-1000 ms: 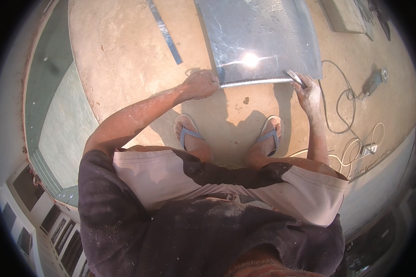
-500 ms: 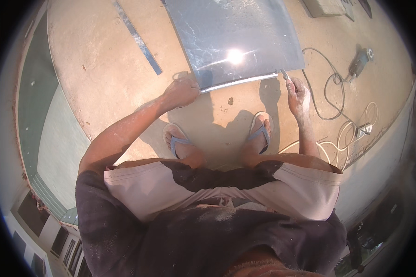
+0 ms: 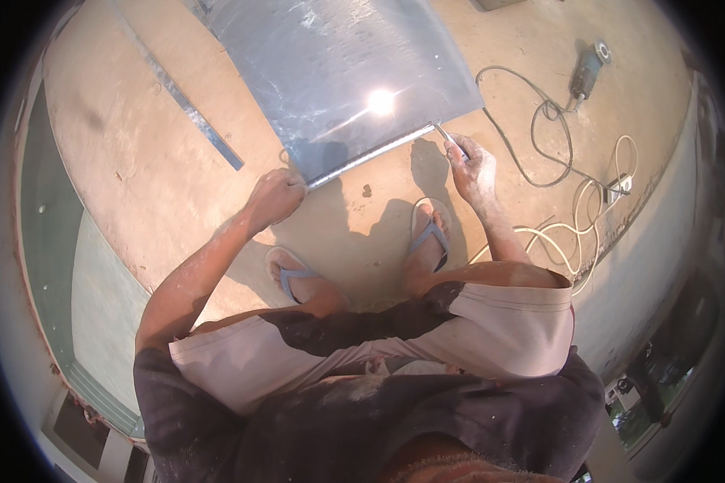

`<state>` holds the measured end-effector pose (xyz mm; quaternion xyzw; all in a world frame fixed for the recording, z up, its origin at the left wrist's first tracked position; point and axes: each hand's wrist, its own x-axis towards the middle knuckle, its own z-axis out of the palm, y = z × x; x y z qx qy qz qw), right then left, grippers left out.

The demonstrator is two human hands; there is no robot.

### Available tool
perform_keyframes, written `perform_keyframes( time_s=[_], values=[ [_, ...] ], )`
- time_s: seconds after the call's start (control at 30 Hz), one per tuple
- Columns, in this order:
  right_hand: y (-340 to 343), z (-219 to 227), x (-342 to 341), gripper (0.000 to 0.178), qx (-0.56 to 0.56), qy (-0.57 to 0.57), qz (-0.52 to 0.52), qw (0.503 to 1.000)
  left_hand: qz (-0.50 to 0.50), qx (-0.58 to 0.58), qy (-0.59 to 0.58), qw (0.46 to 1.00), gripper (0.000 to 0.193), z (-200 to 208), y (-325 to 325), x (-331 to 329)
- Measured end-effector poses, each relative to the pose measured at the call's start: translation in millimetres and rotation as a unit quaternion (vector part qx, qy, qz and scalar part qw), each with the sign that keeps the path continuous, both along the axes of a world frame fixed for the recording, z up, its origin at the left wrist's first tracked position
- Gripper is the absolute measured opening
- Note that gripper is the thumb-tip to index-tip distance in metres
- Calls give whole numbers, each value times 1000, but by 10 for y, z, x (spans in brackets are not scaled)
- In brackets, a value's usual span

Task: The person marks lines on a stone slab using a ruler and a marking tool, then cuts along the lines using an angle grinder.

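Observation:
A large shiny grey sheet [image 3: 354,64] lies on the floor ahead, reflecting the sun. Along its near edge runs a narrow bright metal strip [image 3: 370,156]; whether it is separate or a folded lip, I cannot tell. My left hand [image 3: 277,198] is closed at the strip's left end, by the sheet's near left corner. In my right hand [image 3: 474,167] is a thin metal hand tool [image 3: 453,140], gripped between thumb and fingers. Its tip meets the strip's right end; its exact kind is too small to make out.
A long narrow metal strip [image 3: 187,107] lies left of the sheet. At the right are an angle grinder [image 3: 590,71] with a dark cord, a white socket block [image 3: 619,188] and a coiled pale cable [image 3: 576,233]. My sandalled feet stand just behind the sheet's near edge.
The whole view has shifted and turned, so the sheet sits further left and more slanted. Both hands keep their hold; the tool's tip has come to the strip's right end.

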<state>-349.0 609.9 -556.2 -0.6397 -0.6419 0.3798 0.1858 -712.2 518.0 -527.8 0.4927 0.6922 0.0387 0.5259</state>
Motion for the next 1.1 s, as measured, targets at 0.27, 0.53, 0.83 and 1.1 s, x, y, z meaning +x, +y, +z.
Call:
perform_keyframes(
  time_s=[0.27, 0.53, 0.83, 1.1],
  values=[
    [-56, -8, 0, 27, 29, -4, 17, 999, -33, 30, 3, 999, 26, 9, -19, 27],
    [-44, 5, -17, 28, 6, -5, 20, 1000, 14, -7, -8, 1000, 28, 81, -2, 64],
    [-75, -2, -43, 28, 5, -7, 13, 1000, 43, -28, -17, 999, 28, 50, -40, 55],
    [-48, -46, -138, 25, 56, 5, 11, 998, -10, -20, 11, 1000, 26, 25, -28, 25]
  ],
)
